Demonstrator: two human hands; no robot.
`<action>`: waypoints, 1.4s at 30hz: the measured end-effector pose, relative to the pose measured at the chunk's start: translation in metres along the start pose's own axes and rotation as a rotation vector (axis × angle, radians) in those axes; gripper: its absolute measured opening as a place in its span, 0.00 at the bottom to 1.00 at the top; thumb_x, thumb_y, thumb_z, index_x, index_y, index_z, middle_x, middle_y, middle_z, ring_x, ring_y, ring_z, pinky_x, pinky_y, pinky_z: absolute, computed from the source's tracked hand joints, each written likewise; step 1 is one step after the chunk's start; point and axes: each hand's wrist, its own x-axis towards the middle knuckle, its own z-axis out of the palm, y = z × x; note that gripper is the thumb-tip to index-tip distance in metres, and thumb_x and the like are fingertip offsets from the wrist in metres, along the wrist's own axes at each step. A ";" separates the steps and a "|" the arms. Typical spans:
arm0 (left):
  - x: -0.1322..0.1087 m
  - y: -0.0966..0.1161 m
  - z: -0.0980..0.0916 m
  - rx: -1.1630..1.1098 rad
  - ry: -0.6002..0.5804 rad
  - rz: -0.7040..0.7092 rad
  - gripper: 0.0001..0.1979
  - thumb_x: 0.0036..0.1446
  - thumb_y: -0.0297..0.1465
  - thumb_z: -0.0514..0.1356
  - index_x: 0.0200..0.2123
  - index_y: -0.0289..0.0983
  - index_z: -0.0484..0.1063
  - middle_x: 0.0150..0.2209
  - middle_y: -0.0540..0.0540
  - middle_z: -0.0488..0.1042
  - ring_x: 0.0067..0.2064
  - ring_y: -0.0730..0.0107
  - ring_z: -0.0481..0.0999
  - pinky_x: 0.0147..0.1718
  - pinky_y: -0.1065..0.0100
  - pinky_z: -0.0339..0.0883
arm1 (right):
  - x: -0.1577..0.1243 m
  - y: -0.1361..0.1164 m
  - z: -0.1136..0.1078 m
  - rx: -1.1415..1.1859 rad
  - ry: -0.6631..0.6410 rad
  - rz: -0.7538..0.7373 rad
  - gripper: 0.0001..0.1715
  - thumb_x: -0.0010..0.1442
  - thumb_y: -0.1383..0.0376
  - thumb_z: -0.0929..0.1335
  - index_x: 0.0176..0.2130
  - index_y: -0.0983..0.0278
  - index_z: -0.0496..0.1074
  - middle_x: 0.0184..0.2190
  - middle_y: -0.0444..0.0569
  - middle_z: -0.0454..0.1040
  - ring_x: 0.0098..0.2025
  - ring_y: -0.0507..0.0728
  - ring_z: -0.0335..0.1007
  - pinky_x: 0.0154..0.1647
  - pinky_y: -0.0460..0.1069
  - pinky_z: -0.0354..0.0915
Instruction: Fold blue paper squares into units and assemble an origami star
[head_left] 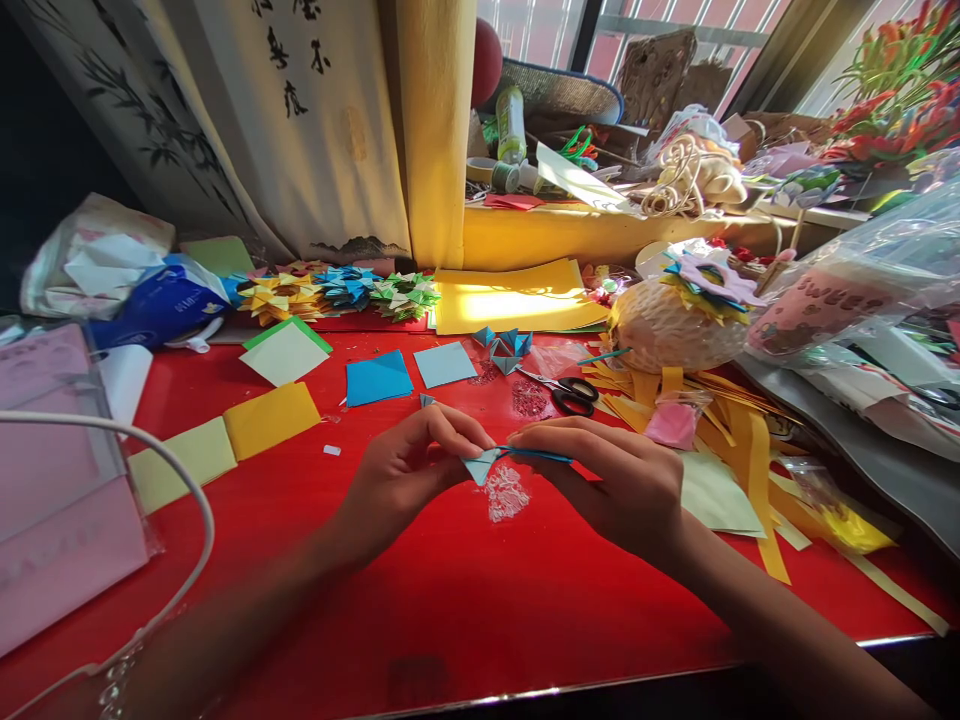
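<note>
My left hand (420,455) pinches a folded light-blue paper piece (480,467) between thumb and fingers. Close beside it, my right hand (607,470) grips a darker blue folded paper (541,455), its fingers lying over the top. The two papers meet between my hands, but I cannot tell whether they are joined. Just beyond lie a stack of blue paper squares (379,378), a pale blue square stack (444,364) and some folded blue paper units (506,350). Black-handled scissors (574,395) rest a little behind my right hand.
Yellow paper strips (759,490) spread over the right of the red table (465,620). Finished folded paper stars (341,290) line the back. A white cable (180,470) curves across the left, by a pink folder (67,560). A woven round basket (675,330) stands back right.
</note>
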 end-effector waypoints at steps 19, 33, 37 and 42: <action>-0.005 -0.003 0.006 0.045 0.043 0.019 0.06 0.54 0.22 0.57 0.31 0.38 0.65 0.38 0.52 0.77 0.42 0.73 0.76 0.40 0.72 0.72 | -0.003 -0.003 0.003 -0.153 0.051 -0.095 0.07 0.54 0.74 0.66 0.35 0.66 0.70 0.27 0.45 0.77 0.26 0.48 0.72 0.26 0.40 0.65; -0.007 -0.004 -0.003 0.724 0.001 0.341 0.09 0.55 0.22 0.56 0.37 0.40 0.62 0.38 0.52 0.78 0.37 0.73 0.78 0.34 0.74 0.72 | -0.005 0.002 0.002 -0.013 -0.021 -0.149 0.08 0.56 0.73 0.65 0.37 0.66 0.72 0.31 0.47 0.78 0.32 0.48 0.73 0.32 0.40 0.67; -0.007 -0.006 -0.003 0.761 -0.006 0.356 0.10 0.55 0.22 0.56 0.38 0.41 0.62 0.38 0.52 0.78 0.38 0.73 0.78 0.33 0.74 0.72 | -0.006 0.002 0.003 -0.024 -0.024 -0.156 0.08 0.57 0.73 0.64 0.36 0.66 0.72 0.31 0.47 0.77 0.32 0.48 0.73 0.32 0.40 0.67; -0.009 -0.005 0.000 0.722 0.014 0.257 0.08 0.57 0.23 0.53 0.38 0.41 0.61 0.39 0.51 0.78 0.39 0.71 0.78 0.33 0.73 0.72 | -0.006 0.004 0.002 -0.067 -0.036 -0.205 0.09 0.58 0.74 0.63 0.37 0.66 0.71 0.31 0.47 0.77 0.33 0.47 0.73 0.32 0.41 0.67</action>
